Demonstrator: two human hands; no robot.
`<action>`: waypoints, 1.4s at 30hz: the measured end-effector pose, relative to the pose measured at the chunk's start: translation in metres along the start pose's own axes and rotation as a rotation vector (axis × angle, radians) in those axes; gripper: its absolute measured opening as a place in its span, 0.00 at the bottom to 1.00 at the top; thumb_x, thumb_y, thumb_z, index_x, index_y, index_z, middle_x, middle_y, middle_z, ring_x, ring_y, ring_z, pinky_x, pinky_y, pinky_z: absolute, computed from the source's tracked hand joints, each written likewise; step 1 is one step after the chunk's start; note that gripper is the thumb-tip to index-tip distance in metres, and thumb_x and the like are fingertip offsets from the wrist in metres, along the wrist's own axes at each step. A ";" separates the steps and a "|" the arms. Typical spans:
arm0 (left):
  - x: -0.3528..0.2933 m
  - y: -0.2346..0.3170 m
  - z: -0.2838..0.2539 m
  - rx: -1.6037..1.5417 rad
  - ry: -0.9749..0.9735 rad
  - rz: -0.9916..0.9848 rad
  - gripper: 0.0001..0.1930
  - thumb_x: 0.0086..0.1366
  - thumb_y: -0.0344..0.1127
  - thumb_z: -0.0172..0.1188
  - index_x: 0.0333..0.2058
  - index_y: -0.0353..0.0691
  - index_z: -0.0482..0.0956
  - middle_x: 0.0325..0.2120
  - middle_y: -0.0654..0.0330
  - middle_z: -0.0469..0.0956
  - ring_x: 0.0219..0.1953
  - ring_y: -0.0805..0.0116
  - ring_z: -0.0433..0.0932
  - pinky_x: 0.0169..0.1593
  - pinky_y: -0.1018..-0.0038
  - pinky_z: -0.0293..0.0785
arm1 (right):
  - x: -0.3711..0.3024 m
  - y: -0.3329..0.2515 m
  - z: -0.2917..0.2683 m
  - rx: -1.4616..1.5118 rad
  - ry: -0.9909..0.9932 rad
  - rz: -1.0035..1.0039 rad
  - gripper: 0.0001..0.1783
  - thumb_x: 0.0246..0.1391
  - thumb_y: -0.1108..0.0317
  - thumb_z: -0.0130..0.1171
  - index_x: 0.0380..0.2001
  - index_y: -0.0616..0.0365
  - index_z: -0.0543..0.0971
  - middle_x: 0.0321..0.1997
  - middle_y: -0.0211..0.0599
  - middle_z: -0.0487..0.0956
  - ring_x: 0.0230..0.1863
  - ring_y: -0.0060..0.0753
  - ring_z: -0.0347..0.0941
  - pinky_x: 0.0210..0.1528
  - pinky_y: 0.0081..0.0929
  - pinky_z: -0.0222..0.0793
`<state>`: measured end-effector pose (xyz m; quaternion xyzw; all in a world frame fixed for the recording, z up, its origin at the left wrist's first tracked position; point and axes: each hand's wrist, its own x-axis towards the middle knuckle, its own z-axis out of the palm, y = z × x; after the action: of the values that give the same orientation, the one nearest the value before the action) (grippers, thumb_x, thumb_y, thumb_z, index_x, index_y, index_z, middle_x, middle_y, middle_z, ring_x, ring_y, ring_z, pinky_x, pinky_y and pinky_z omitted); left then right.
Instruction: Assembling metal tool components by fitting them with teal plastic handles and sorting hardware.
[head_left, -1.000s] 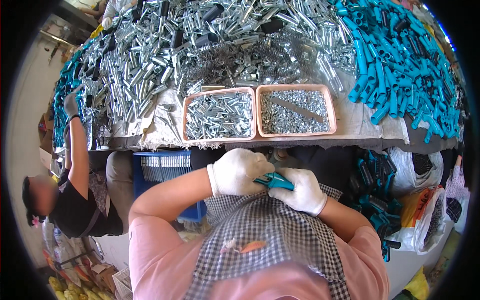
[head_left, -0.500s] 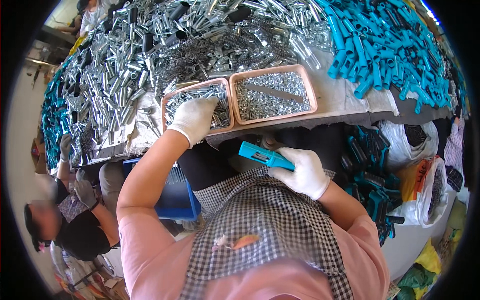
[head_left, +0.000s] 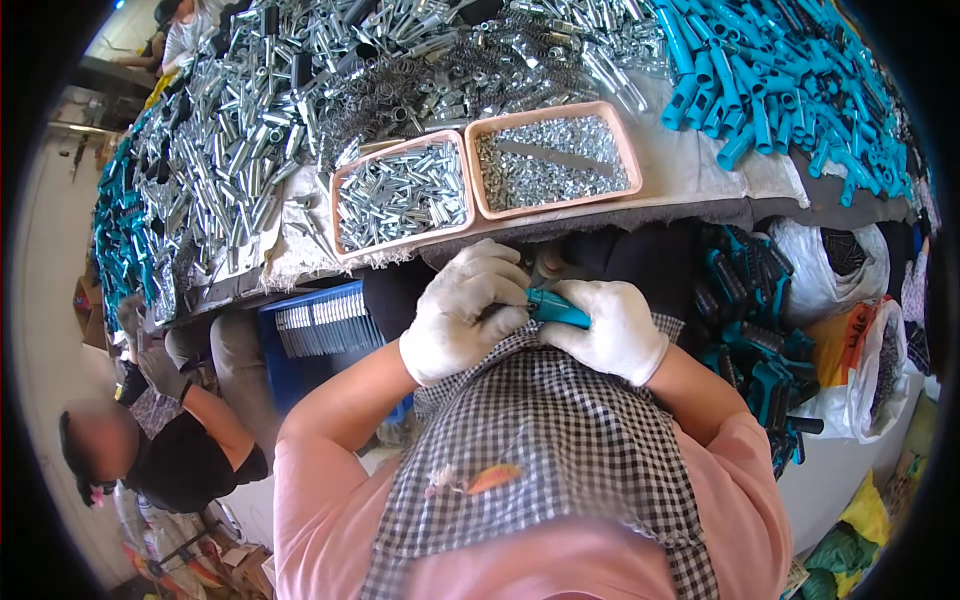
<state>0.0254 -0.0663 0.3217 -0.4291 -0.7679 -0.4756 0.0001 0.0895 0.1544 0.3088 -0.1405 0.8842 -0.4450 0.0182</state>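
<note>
A teal handle (head_left: 556,308) sits between both gloved hands, just above the checked apron (head_left: 560,450) and below the table (head_left: 700,180) edge. The left hand (head_left: 465,315) curls over its near end, fingers clamped on it; the right hand (head_left: 608,330) grips its other end, fingers closed around it. Just beyond, two pink trays (head_left: 400,195) of small metal parts rest side by side on the table, among heaps of metal tubes (head_left: 230,140) and teal handles (head_left: 770,80).

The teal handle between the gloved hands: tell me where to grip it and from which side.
Grip the teal handle on its bare middle, coming from above. The right hand already cups its right end and the left hand covers its left end, so only the top of the middle stretch is exposed.
</note>
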 end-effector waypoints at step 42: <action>0.030 0.007 -0.011 -0.071 -0.578 -0.679 0.27 0.42 0.41 0.77 0.40 0.35 0.79 0.32 0.51 0.81 0.36 0.58 0.81 0.42 0.67 0.76 | -0.011 0.015 -0.013 -0.218 -0.028 -0.191 0.27 0.33 0.55 0.75 0.40 0.53 0.82 0.25 0.38 0.79 0.25 0.43 0.79 0.26 0.37 0.73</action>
<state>0.0067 -0.0535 0.3457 -0.2679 -0.8169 -0.3353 -0.3854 0.0944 0.1764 0.3038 -0.2316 0.9096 -0.3438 -0.0272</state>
